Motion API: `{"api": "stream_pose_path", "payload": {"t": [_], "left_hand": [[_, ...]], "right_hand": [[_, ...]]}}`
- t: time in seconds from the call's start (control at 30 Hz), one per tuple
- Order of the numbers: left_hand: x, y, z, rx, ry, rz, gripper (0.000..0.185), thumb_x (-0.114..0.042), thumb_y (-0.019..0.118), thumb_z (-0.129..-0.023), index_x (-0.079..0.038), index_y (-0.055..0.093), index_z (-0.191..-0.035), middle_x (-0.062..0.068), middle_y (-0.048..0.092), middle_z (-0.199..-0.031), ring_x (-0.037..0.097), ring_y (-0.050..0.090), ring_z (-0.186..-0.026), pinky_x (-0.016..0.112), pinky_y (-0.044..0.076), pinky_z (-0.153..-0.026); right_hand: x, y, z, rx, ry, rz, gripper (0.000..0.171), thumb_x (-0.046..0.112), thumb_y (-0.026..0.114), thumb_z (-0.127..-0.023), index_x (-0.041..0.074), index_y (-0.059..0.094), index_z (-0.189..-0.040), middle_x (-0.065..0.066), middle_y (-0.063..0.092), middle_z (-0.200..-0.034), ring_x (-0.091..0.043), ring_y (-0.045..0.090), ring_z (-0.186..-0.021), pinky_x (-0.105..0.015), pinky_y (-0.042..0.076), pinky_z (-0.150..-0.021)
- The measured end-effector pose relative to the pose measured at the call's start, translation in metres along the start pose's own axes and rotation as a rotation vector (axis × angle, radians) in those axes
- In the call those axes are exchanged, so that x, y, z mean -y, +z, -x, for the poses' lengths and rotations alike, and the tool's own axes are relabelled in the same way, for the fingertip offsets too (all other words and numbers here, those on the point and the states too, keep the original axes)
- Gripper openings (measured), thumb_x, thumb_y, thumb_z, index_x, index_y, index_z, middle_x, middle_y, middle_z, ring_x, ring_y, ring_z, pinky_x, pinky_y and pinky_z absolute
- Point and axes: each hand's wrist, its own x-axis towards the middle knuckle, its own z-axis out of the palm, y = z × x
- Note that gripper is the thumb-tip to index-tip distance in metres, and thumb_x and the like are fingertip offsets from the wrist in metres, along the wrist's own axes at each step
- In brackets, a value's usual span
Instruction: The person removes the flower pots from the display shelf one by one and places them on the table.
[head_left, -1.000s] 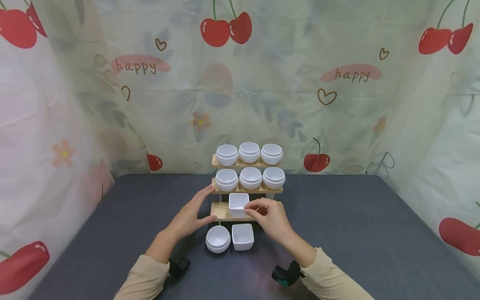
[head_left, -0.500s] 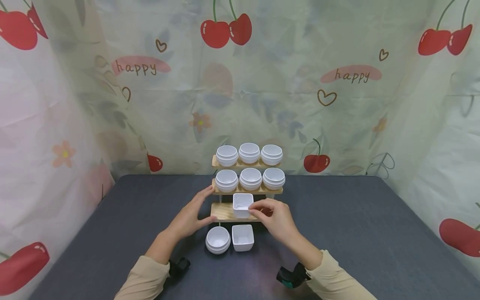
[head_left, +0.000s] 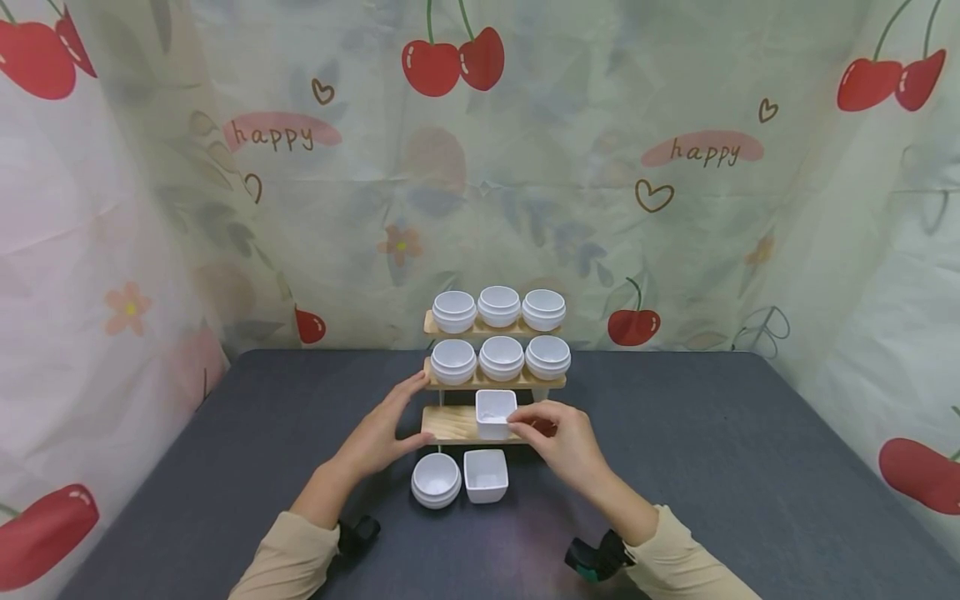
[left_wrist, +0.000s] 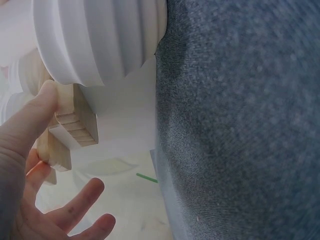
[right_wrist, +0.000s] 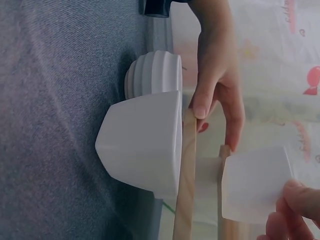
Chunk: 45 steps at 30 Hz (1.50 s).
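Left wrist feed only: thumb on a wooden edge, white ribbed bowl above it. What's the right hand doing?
Observer: The right hand pinches a white square plastic cup standing on the bottom wooden shelf, the lowest of three.
Operator: Where on that shelf?
Observer: Near the middle; the shelf's left part is bare.
Operator: Anything beside the ribbed bowl?
Observer: A second white square cup stands right of the white round ribbed bowl, both on the dark grey table.
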Motion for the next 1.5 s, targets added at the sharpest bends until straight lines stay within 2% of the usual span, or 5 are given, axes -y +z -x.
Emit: {"api": "stream_pose_path", "payload": {"t": [0.4,0.77,1.2,1.5], "left_hand": [[0.001,0.001,0.001,-0.012,0.012,-0.005,0.083,-0.023,0.075,-0.079,-0.013,0.028,-0.147,0.009,0.027,-0.154,0.030,0.035,-0.137,0.050,0.038,-0.107],[0.001,0.001,0.001,-0.002,0.001,-0.003,0.083,-0.024,0.074,-0.079,-0.014,0.027,-0.147,0.008,0.026,-0.155,0.030,0.034,-0.138,0.051,0.037,-0.107],[0.001,0.000,0.000,0.007,0.001,0.000,0.083,-0.024,0.074,-0.080,-0.014,0.026,-0.147,0.008,0.025,-0.155,0.031,0.033,-0.138,0.052,0.037,-0.107],[0.001,0.001,0.000,0.008,-0.005,-0.002,0.083,-0.024,0.074,-0.080,-0.015,0.026,-0.147,0.008,0.025,-0.155,0.030,0.033,-0.139,0.051,0.037,-0.107]], "right_hand": [[-0.005,-0.007,0.005,0.029,0.042,-0.033,0.009,0.010,0.073,-0.078,0.013,0.074,-0.087,-0.002,0.069,-0.082,-0.001,0.052,-0.064,-0.017,0.047,-0.057],[-0.013,-0.011,0.010,0.019,-0.014,-0.048,0.009,0.010,0.073,-0.078,0.013,0.073,-0.086,-0.004,0.071,-0.091,0.000,0.057,-0.073,-0.017,0.051,-0.062],[-0.018,-0.018,0.017,0.035,0.032,-0.031,0.009,0.012,0.072,-0.079,0.015,0.074,-0.088,0.000,0.068,-0.081,0.000,0.055,-0.067,-0.017,0.049,-0.060],[-0.020,-0.023,0.021,0.020,0.011,-0.035,0.009,0.013,0.073,-0.079,0.015,0.074,-0.087,0.002,0.066,-0.076,0.002,0.054,-0.066,-0.017,0.050,-0.060]]}}
